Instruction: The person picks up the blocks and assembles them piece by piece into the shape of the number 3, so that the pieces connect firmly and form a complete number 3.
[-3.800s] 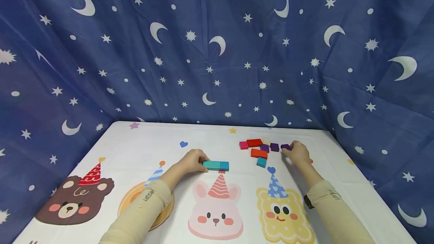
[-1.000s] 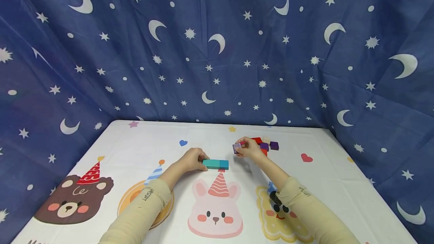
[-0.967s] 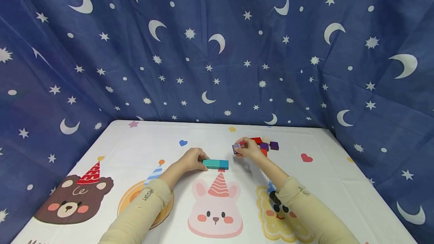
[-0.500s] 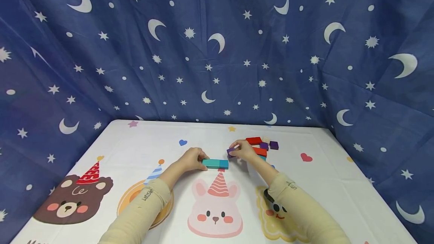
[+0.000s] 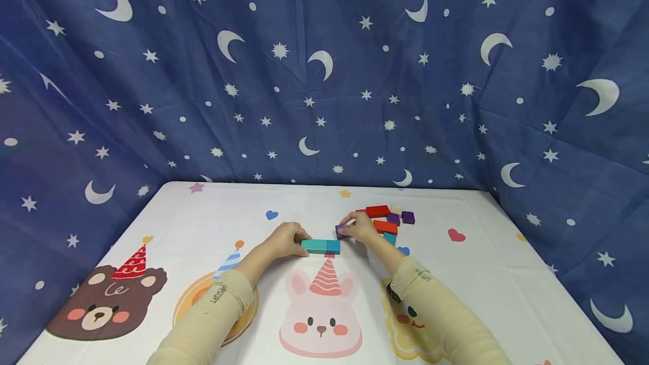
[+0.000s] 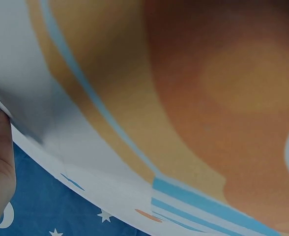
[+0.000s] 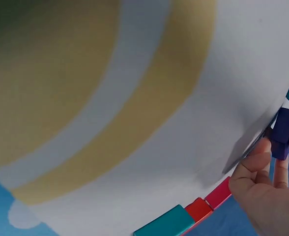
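Observation:
On the white tablecloth, a long teal block [image 5: 313,246] lies end to end with a shorter blue block [image 5: 333,247]. My left hand [image 5: 287,239] pinches the teal block's left end between thumb and fingers; only part of this hand [image 6: 1,164] shows at the left wrist view's edge. Just behind and right of the blue block, my right hand [image 5: 361,227] pinches a small purple block [image 5: 341,232]. In the right wrist view the purple block [image 7: 284,127] sits between thumb and fingers, close to a teal block; whether the two touch I cannot tell.
Behind my right hand lie two red blocks [image 5: 378,211], a partly hidden pink block [image 5: 360,212], two purple blocks [image 5: 408,217], a cream block [image 5: 396,209] and a small teal block [image 5: 390,238]. A starry blue curtain [image 5: 324,128] stands behind the table.
My right hand has brought the purple block from the far right, leftward past the loose blocks and then down toward the blue block. The left hand stays at the teal block.

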The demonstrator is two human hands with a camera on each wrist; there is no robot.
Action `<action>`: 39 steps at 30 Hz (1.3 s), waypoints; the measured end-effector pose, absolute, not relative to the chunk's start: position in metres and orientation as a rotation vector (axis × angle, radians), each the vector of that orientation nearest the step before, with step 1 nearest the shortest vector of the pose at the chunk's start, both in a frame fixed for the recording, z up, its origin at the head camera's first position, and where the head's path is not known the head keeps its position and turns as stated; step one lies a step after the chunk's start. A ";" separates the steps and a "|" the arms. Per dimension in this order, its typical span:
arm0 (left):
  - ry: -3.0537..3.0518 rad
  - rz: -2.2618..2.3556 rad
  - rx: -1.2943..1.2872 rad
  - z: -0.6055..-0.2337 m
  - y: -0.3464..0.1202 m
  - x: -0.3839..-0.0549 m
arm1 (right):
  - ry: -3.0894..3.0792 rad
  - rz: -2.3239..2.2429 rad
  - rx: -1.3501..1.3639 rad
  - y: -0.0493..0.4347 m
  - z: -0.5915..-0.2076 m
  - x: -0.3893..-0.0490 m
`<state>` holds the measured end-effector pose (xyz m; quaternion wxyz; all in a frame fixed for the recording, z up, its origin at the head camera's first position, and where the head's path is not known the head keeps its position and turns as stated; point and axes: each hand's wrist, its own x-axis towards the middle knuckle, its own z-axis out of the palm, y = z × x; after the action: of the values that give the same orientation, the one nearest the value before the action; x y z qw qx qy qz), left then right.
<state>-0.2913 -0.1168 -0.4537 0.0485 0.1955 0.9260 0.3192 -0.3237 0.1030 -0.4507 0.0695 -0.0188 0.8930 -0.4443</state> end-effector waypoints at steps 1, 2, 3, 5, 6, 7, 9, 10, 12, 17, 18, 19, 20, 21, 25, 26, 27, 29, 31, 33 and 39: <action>2.827 0.974 0.604 -0.454 -0.117 -0.291 | 2.695 -1.334 -0.054 0.103 -0.451 -0.323; 2.829 0.974 0.613 -0.454 -0.118 -0.291 | 2.703 -1.328 -0.059 0.102 -0.450 -0.323; 2.829 0.973 0.621 -0.454 -0.118 -0.292 | 2.710 -1.324 -0.069 0.102 -0.450 -0.323; 2.828 0.976 0.623 -0.454 -0.118 -0.292 | 2.716 -1.319 -0.089 0.102 -0.450 -0.322; 2.830 0.973 0.623 -0.454 -0.118 -0.292 | 2.718 -1.313 -0.104 0.102 -0.450 -0.322; 2.834 0.971 0.621 -0.454 -0.118 -0.292 | 2.716 -1.308 -0.115 0.102 -0.450 -0.322; 2.830 0.979 0.609 -0.454 -0.118 -0.292 | 2.704 -1.306 -0.138 0.102 -0.449 -0.321; 2.832 0.980 0.605 -0.454 -0.118 -0.292 | 2.701 -1.298 -0.149 0.102 -0.449 -0.321; 2.834 0.984 0.595 -0.454 -0.118 -0.292 | 2.696 -1.281 -0.171 0.102 -0.448 -0.321; 2.832 0.986 0.598 -0.453 -0.118 -0.292 | 2.688 -1.241 -0.209 0.102 -0.446 -0.322; 2.832 0.985 0.601 -0.453 -0.118 -0.292 | 2.685 -1.237 -0.211 0.102 -0.446 -0.322; 2.833 0.983 0.604 -0.453 -0.118 -0.292 | 2.682 -1.233 -0.214 0.102 -0.445 -0.321; 2.835 0.983 0.605 -0.453 -0.118 -0.292 | 2.684 -1.227 -0.222 0.103 -0.445 -0.321; 2.837 0.980 0.606 -0.452 -0.118 -0.292 | 2.687 -1.224 -0.231 0.103 -0.444 -0.321; 2.836 0.974 0.619 -0.452 -0.118 -0.292 | 2.682 -1.227 -0.256 0.104 -0.445 -0.320; 2.835 0.972 0.622 -0.452 -0.118 -0.292 | 2.681 -1.229 -0.264 0.104 -0.445 -0.320; 2.834 0.970 0.627 -0.452 -0.118 -0.291 | 2.677 -1.231 -0.268 0.104 -0.445 -0.320; 2.834 0.965 0.637 -0.452 -0.118 -0.291 | 2.666 -1.236 -0.269 0.105 -0.445 -0.319; 2.835 0.964 0.645 -0.452 -0.118 -0.291 | 2.658 -1.244 -0.270 0.105 -0.445 -0.319; 2.839 0.963 0.654 -0.452 -0.118 -0.291 | 2.653 -1.253 -0.271 0.106 -0.445 -0.320; 2.833 0.978 0.648 -0.452 -0.118 -0.290 | 2.629 -1.261 -0.259 0.106 -0.446 -0.319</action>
<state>-0.2903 -0.1182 -0.4518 0.0378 0.2113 0.9232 0.3188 -0.3188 0.1063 -0.4463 0.1068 -0.0878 0.8930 -0.4283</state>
